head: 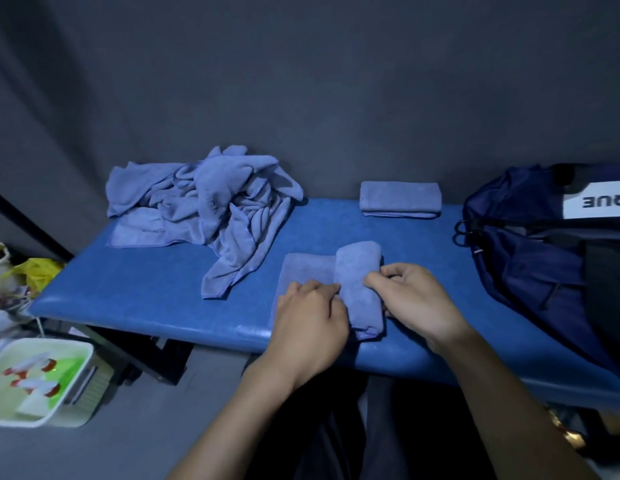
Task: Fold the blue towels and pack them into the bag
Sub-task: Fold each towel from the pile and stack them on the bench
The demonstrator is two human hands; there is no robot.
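Just below the middle of the frame a blue towel (357,285) lies on the blue padded bench (145,289), its right part turned over leftward into a thick fold while a flat single layer shows beside it on the left. The left hand (310,317) sits on that flat part with fingers curled, its tips at the edge of the fold; whether it pinches cloth or only presses cannot be told. The right hand (410,296) has curled fingers nipping the right edge of the fold near its middle. The step in hand looks like closing this fold: it would go best if the right hand carries the edge across evenly while the left pins the lower layer so it does not creep, then both smooth outward so the near corner at the bench's front edge lines up. A finished folded towel (400,199) rests at centre right near the back, a fair guide to shape. The heap of unfolded towels (204,202) waits at centre left, and the dark blue bag (543,251) stands at the right edge, well apart from the hands
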